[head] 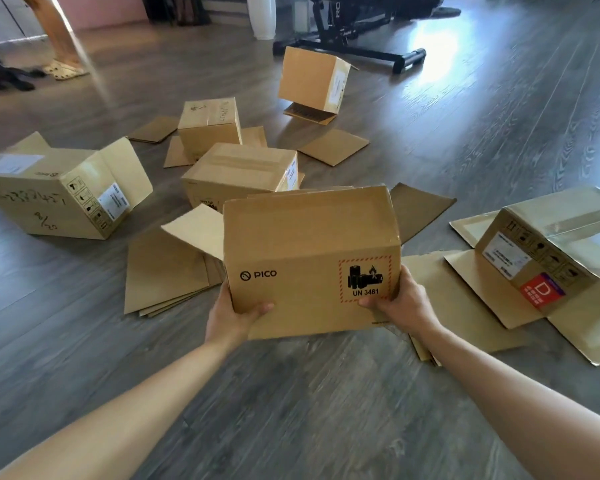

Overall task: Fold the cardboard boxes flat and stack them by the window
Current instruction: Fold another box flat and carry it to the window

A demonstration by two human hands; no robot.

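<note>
I hold a brown PICO cardboard box (pixel 302 258) with a UN 3481 battery label above the grey wood floor, its flaps open at the left and right. My left hand (pixel 234 315) grips its lower left corner, thumb on the front face. My right hand (pixel 402 301) grips the lower right edge, thumb by the label. Several other erect boxes stand around: a large one at the left (pixel 54 199), one behind the held box (pixel 239 171), a smaller one farther back (pixel 210 124), a tilted one at the back (pixel 310 79), and a taped one at the right (pixel 551 244).
Flat cardboard sheets lie on the floor at the left (pixel 163 271), under my right arm (pixel 447 306) and farther back (pixel 333 147). A black exercise machine base (pixel 354 46) and a white vase (pixel 262 15) stand at the back. Another person's foot (pixel 65 69) is at the far left.
</note>
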